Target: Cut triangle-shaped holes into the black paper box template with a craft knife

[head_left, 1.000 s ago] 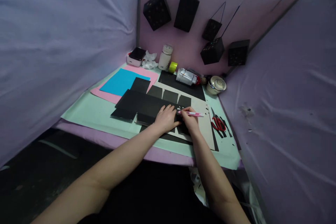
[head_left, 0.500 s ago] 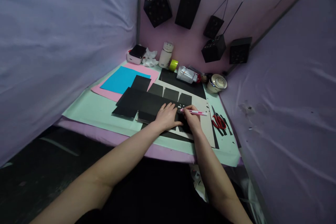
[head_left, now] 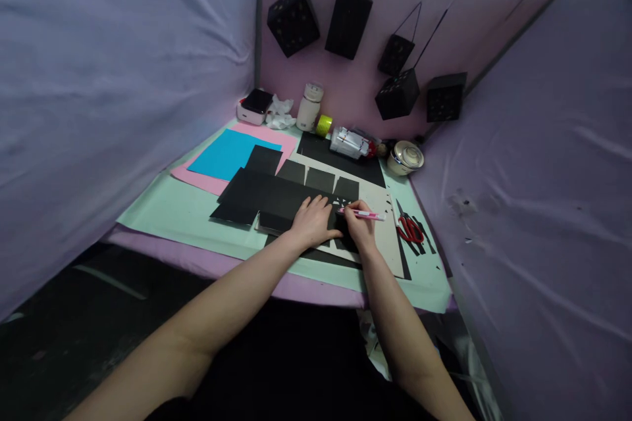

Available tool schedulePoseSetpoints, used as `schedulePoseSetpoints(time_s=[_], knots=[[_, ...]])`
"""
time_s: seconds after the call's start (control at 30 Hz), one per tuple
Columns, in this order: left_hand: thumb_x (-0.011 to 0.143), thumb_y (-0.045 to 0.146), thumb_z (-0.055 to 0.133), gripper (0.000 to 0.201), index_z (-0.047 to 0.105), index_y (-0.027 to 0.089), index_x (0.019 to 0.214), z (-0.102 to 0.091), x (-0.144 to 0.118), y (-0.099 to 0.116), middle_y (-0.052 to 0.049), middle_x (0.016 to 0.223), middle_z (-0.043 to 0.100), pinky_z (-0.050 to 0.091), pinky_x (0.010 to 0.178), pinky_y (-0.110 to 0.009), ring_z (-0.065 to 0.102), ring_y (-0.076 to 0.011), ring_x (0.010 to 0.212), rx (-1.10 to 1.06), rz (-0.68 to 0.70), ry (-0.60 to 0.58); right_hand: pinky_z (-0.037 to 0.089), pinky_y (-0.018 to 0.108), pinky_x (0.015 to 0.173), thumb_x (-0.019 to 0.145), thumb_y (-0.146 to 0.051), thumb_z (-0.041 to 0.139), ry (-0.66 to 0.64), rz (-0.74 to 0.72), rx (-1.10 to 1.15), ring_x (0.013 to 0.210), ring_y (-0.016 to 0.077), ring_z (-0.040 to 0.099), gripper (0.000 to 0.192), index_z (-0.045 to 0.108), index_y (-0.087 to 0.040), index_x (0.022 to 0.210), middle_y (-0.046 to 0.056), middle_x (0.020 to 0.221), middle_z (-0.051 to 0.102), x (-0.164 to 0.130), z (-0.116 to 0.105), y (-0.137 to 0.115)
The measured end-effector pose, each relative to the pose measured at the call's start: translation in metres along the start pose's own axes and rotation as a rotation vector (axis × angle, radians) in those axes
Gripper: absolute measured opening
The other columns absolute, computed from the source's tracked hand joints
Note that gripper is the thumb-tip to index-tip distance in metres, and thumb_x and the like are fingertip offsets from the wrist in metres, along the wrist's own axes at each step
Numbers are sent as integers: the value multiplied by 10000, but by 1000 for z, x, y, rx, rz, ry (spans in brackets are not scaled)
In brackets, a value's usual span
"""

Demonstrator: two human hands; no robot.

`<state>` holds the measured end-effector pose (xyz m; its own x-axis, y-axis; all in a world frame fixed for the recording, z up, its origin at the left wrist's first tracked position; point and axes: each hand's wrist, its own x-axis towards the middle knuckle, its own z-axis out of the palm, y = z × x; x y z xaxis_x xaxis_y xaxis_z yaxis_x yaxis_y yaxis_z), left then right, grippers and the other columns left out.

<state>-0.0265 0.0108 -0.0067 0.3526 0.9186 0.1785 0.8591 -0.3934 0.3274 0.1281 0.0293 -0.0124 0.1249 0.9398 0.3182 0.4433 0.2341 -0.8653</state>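
Centrally, item one: black card cutout [head_left: 266,194], a flat unfolded sheet with square flaps, lying on a pale grey board [head_left: 382,237] over the mint-green table cover [head_left: 178,210].

Left hand [head_left: 312,222]: laid palm-down on the near right part of the cutout, fingers spread flat and pressing it, gripping nothing.

Right hand [head_left: 359,227]: just beside the left at its 3 o'clock, fingers pinched around a pink-and-white craft knife [head_left: 363,214]; its tip meets the card where small pale cut-outs show (the blade itself is too small to make out).

Red-handled scissors [head_left: 409,229]: at 3 o'clock from the right hand, near it, among black offcuts.

Blue paper sheet [head_left: 228,152] over a pink sheet [head_left: 276,135]: at 10 o'clock from the hands, partly under the cutout.

Back row, 12 o'clock, left to right: small white-and-black device [head_left: 254,106], crumpled tissue [head_left: 280,113], white jar [head_left: 309,106], yellow tape roll [head_left: 324,125], clear packet [head_left: 350,143], round tin [head_left: 405,158].

Black paper lanterns [head_left: 293,10]: five, hung by strings on the pink back wall [head_left: 355,89], above the back row.

Purple cloth walls [head_left: 99,79]: at both sides.
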Motion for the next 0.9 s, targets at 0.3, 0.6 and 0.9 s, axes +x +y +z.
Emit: schedulePoseSetpoints(time_s=[0.3,0.6,0.9], knots=[[795,622,624,726,538,131,1322,1,0,-1,-156,1486,436,213,1174,-468,321,-301,1419,11,-2,-4,401,278,643,742,-312,547,-36,-22,0,652,155,527,120,546,-208,682,-27,653,574,0,1,2],[788,632,624,724,536,151,1321,1,-1,-2,-146,1490,434,213,1176,-461,318,-287,1424,17,-10,-7,383,283,616,739,-328,541,-47,-39,9,632,155,500,133,533,-210,677,-30,640,542,-1,1,0],[814,628,588,682,538,172,1319,3,0,-4,-143,1479,449,223,1169,-464,329,-286,1420,18,4,11,396,279,633,754,-335,551,-48,-26,3,648,160,514,140,548,-212,688,-25,653,565,-1,2,-1]])
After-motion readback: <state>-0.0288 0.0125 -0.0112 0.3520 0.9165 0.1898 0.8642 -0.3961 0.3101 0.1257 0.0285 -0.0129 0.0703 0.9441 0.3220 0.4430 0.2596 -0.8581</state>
